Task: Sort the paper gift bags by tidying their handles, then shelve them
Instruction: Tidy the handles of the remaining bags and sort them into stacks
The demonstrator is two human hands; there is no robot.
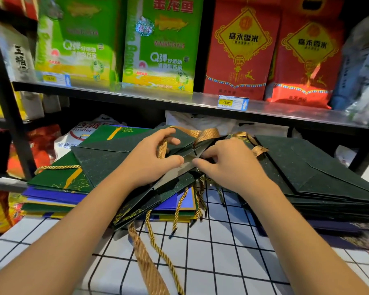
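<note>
A dark green glittery bag (107,158) lies flat and tilted atop a pile of green and blue bags (58,188), its gold ribbon handles (207,134) bunched at its opening, beside a flat stack of dark bags (320,173) at right.

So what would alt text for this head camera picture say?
Two bare hands, left and right, pinch the open top of a dark green gift bag with gold ribbon handles, lying on stacked bags on a grid-patterned cloth. Above, a shelf holds green and red rice packs.
</note>
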